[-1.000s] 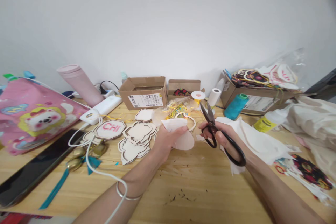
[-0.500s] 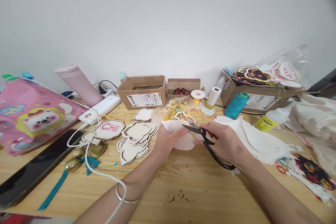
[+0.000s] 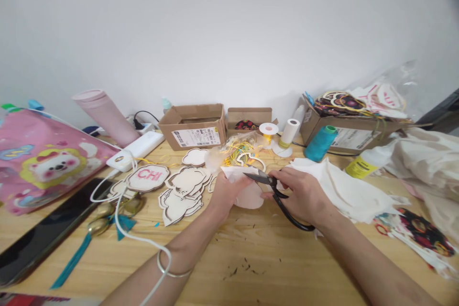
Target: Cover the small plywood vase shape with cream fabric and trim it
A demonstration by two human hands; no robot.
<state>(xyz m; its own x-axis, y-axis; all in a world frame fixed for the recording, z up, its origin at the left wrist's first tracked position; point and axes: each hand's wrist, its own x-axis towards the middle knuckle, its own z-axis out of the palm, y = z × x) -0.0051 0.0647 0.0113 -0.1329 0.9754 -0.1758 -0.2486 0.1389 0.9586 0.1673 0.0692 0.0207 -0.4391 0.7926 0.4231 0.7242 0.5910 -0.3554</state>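
Observation:
My left hand (image 3: 229,190) is closed on a white piece of fabric (image 3: 250,196) with a rounded lower edge. In my right hand (image 3: 296,190) is a pair of black-handled scissors (image 3: 258,178); the blades point left and lie across the upper part of the fabric. Whether the blades are closed on the cloth I cannot tell. Just behind the fabric is a pale cloud-shaped frame (image 3: 253,158) beside tangled yellow thread (image 3: 234,153). Left of my left hand lies a stack of cloud-shaped wooden pieces (image 3: 186,186).
A badge lettered CHI (image 3: 148,178) and a white cable (image 3: 143,238) lie at left; the cable crosses my left forearm. Cardboard boxes (image 3: 197,136) stand along the wall. White cloth (image 3: 337,189), a teal thread cone (image 3: 320,144) and a glue bottle (image 3: 366,165) are at right.
The scissors have shifted slightly left, with their blades further over the fabric. My right hand moved left with them, and the fabric's upper edge looks more folded over.

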